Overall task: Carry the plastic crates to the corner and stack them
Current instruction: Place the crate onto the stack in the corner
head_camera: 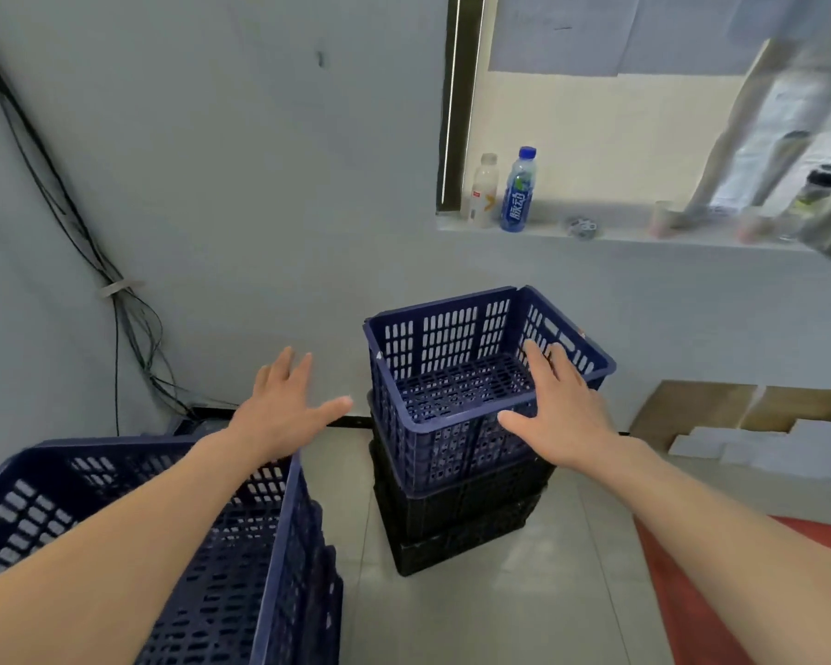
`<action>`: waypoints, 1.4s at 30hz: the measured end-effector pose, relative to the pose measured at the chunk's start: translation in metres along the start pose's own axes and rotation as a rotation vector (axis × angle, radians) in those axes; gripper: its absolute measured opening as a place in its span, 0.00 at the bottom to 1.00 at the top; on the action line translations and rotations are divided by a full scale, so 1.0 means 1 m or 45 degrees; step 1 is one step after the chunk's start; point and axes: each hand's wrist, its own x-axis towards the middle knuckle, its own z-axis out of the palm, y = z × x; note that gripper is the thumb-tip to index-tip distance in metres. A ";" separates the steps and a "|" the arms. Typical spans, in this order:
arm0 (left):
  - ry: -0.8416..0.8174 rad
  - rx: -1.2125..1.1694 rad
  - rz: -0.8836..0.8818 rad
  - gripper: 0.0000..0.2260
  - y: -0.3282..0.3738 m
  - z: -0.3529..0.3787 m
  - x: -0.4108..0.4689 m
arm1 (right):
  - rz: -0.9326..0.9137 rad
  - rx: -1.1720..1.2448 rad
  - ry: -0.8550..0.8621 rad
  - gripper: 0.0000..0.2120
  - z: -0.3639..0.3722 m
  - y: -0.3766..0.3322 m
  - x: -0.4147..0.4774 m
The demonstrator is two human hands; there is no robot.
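A blue perforated plastic crate (452,348) sits on top of a stack near the wall, with black crates (461,525) beneath it. My right hand (557,405) hovers open over the top crate's near right corner, fingers spread, holding nothing. My left hand (284,405) is open in the air to the left of the stack, apart from it. A second blue crate (241,559) stands at the lower left on another dark stack, under my left forearm.
Black cables (121,324) hang down the left wall to the floor. A window ledge (538,235) holds two bottles (516,189) and small items. A red mat (701,611) lies at lower right. Cardboard pieces (692,407) lean on the wall. A person stands outside the window.
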 end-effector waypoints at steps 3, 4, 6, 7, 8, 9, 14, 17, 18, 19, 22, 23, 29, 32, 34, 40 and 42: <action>-0.037 -0.004 0.098 0.48 0.019 0.005 0.027 | -0.030 0.087 -0.019 0.53 -0.007 0.018 0.020; -0.050 -0.011 0.133 0.49 0.025 0.007 0.038 | -0.032 0.093 -0.023 0.54 -0.009 0.025 0.028; -0.065 -0.046 0.183 0.49 0.038 0.010 0.061 | -0.029 0.106 -0.028 0.55 -0.013 0.037 0.046; -0.065 -0.077 0.196 0.49 0.043 0.011 0.075 | -0.029 0.111 -0.026 0.54 -0.016 0.043 0.055; -0.068 -0.113 0.198 0.49 0.047 0.013 0.089 | -0.028 0.100 -0.028 0.54 -0.021 0.047 0.065; -0.073 -0.146 0.191 0.48 0.052 0.014 0.103 | -0.025 0.076 -0.036 0.54 -0.026 0.052 0.075; -0.083 -0.211 0.179 0.44 0.064 0.028 0.163 | 0.024 0.032 -0.017 0.54 -0.033 0.080 0.118; -0.087 -0.214 0.160 0.42 0.073 0.036 0.184 | 0.080 0.021 -0.033 0.52 -0.034 0.092 0.136; -0.079 -0.213 0.147 0.41 0.076 0.039 0.191 | 0.085 0.016 -0.034 0.51 -0.034 0.095 0.141; -0.066 -0.221 0.129 0.41 0.078 0.042 0.198 | 0.087 0.010 -0.035 0.51 -0.034 0.099 0.148; -0.040 -0.236 0.065 0.40 0.081 0.055 0.215 | 0.113 0.017 -0.058 0.51 -0.029 0.116 0.172; -0.043 -0.230 0.044 0.40 0.081 0.062 0.219 | 0.116 0.020 -0.065 0.51 -0.026 0.123 0.180; -0.009 -0.204 -0.153 0.40 0.082 0.108 0.238 | 0.080 0.057 -0.157 0.51 0.001 0.179 0.236; 0.046 -0.192 -0.266 0.37 0.094 0.132 0.241 | 0.057 0.016 -0.209 0.50 0.012 0.210 0.268; 0.066 -0.189 -0.348 0.38 0.102 0.145 0.245 | 0.059 -0.013 -0.237 0.49 0.018 0.229 0.291; 0.122 -0.138 -0.542 0.42 0.109 0.177 0.250 | 0.007 0.003 -0.373 0.47 0.050 0.266 0.353; 0.101 -0.035 -0.561 0.44 0.104 0.188 0.247 | -0.037 0.023 -0.417 0.49 0.064 0.272 0.368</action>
